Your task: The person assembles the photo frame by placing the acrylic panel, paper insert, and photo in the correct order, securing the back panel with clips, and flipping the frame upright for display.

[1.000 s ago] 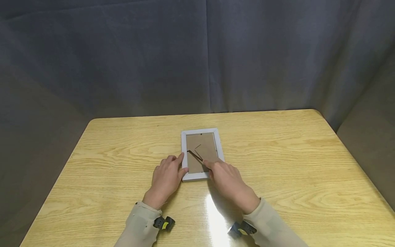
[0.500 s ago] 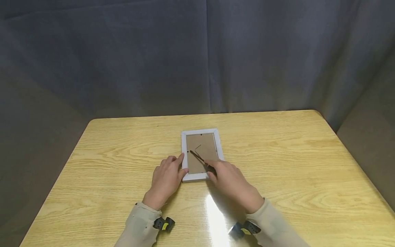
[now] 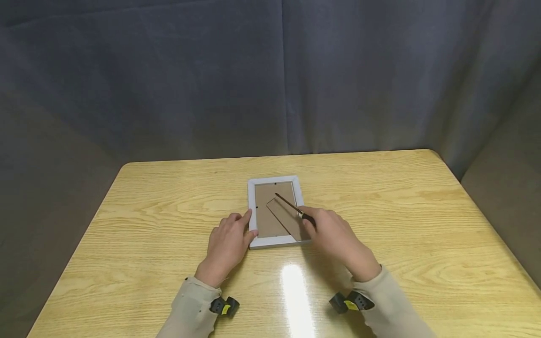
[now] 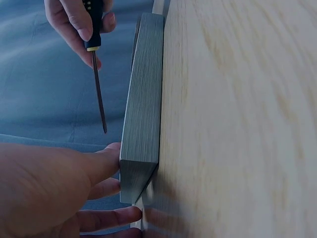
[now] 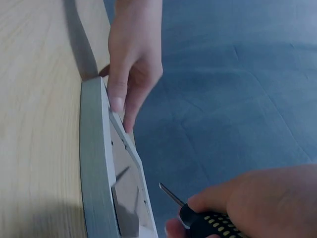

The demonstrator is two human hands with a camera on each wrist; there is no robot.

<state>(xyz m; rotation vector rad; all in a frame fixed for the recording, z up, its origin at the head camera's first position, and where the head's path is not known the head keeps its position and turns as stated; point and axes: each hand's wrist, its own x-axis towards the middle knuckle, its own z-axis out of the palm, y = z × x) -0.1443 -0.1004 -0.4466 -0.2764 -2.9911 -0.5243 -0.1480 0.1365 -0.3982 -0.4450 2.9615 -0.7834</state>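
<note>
A pale grey picture frame [image 3: 274, 180] lies face down, its brown backing board [image 3: 264, 223] showing. Thin dark lines on the board outline an angled stand flap. Small black tabs stand at the inner edges, one on the left [image 3: 256, 207] and one at the far side [image 3: 275, 183]. My left hand [image 3: 228, 241] rests at the frame's near left, thumb and index fingertip against the left rim. My right hand [image 3: 336, 237] grips a screwdriver [image 3: 289, 204] by its black, yellow-dotted handle. In the left wrist view, the screwdriver's tip is apart from the frame.
The wood-grain table [image 3: 160, 211] has rounded far corners. A dark grey curtain [image 3: 203, 84] hangs behind it and at both sides. Each wrist wears a small black camera, one of them on the left sleeve [image 3: 224, 306].
My right hand has moved to the right, taking the screwdriver's tip off the left tab to over the board's upper middle. More of the flap's outline now shows. My left hand has stayed still.
</note>
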